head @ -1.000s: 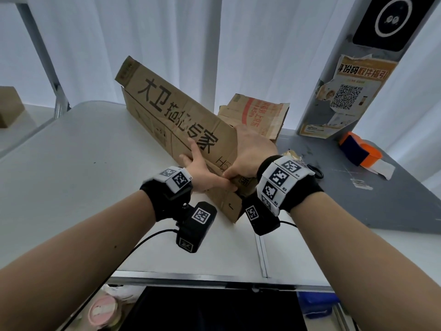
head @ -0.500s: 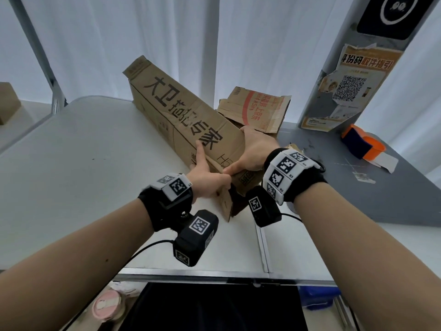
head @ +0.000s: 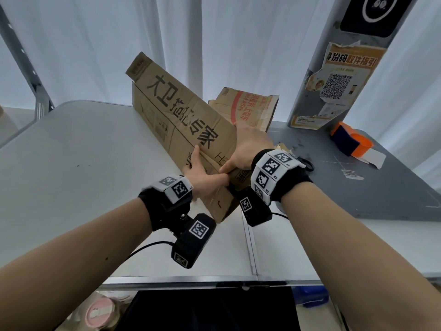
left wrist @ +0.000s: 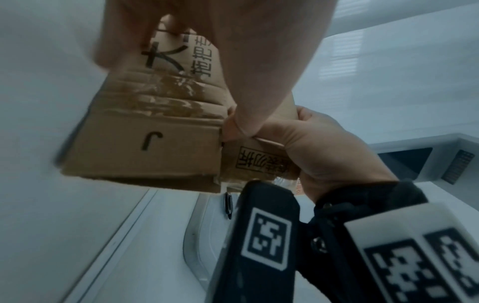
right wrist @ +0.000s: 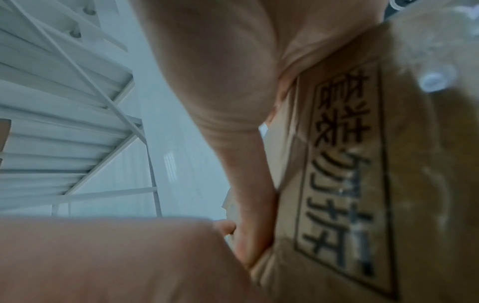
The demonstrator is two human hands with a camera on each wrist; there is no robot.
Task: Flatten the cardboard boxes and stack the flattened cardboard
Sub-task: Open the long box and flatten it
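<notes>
A long brown cardboard box (head: 181, 120) printed with big black characters slants up over the white table (head: 71, 163), its far end raised. My left hand (head: 202, 175) grips its near end from the left, thumb on the flap edge. My right hand (head: 245, 149) grips the same end from the right, fingers wrapped over the far side. The left wrist view shows the box (left wrist: 145, 147) with its end flaps folded and both thumbs meeting at the corner. The right wrist view is filled by the box (right wrist: 362, 184) and my palm. A creased cardboard piece with red print (head: 248, 108) stands behind.
A grey table (head: 358, 187) adjoins on the right, carrying an orange and blue tape dispenser (head: 350, 142) and paper scraps. A pillar with a QR poster (head: 334, 87) rises behind it. White curtains hang at the back. A dark object (head: 214, 309) sits below the table's front edge.
The box dipped toward the table half a second ago and its far end has tipped up again. Both hands keep hold of the near end.
</notes>
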